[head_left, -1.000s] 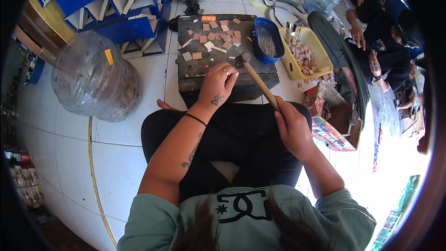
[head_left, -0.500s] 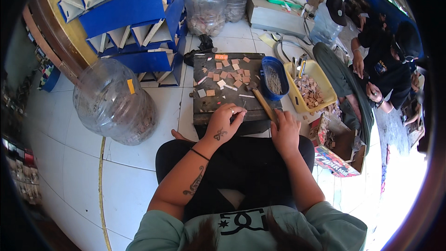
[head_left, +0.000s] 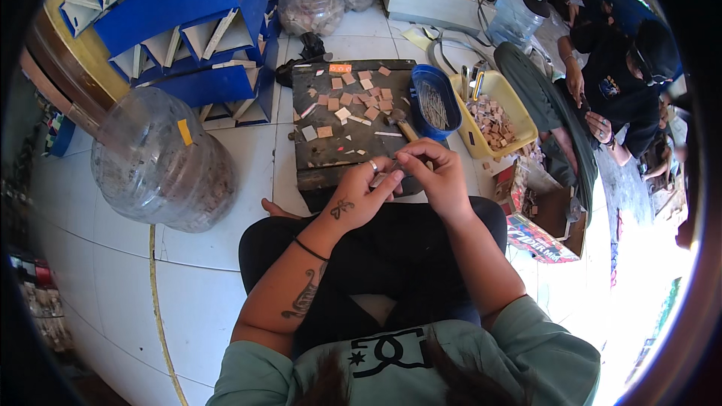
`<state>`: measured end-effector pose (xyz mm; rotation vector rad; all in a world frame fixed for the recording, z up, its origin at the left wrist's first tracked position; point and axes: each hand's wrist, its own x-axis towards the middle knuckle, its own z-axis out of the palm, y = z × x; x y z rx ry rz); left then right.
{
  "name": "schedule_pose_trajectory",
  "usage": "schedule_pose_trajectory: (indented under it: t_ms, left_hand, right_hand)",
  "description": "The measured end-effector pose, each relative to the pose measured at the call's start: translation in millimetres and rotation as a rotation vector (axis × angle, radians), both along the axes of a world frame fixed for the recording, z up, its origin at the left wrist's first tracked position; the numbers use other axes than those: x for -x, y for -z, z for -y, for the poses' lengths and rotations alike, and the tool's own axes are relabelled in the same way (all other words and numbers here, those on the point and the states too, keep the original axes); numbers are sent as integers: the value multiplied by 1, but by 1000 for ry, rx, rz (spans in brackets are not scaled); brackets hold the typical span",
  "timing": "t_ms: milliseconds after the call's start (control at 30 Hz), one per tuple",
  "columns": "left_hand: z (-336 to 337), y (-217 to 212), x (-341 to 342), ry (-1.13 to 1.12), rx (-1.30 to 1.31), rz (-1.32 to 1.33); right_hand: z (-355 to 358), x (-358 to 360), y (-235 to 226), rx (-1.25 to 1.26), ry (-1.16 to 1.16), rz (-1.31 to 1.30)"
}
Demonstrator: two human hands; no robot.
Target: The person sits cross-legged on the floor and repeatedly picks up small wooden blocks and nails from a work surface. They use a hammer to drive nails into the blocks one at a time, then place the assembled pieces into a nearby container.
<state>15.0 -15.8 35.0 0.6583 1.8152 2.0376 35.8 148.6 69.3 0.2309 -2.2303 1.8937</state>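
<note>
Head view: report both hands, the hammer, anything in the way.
Left hand and right hand: fingertips together at a small item, kind unclear. Hammer lying on dark block. Right hand blocks view of its handle end.

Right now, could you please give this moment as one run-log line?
Left hand, right hand: fingertips close together, any grip unclear | wooden-handled hammer: on dark square block | tan square pieces: scattered on block
</note>
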Motion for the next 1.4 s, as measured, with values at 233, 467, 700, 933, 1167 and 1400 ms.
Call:
schedule_pose_trajectory:
  t_ms: [233, 467, 700, 933, 1167, 1400]
  left_hand:
    - [-2, -1, -1, 4, -3, -71]
    - [2, -5, -1, 46, 24, -131]
    - [5, -1, 2, 92, -1, -217]
    - [-3, 9, 15, -287, 187, -705]
    - [-2, 17, 17, -414, 329, -615]
    - [-9, 29, 23, -569, 426, -779]
  right_hand:
    - [-8, 3, -15, -71, -43, 89]
    - [-11, 5, -24, 29, -158, 228]
    - [-8, 5, -21, 130, -190, 218]
    - [-10, 13, -18, -505, 23, -188]
    - [-31, -4, 4, -833, 317, -153]
    - [-56, -50, 32, -841, 216, 244]
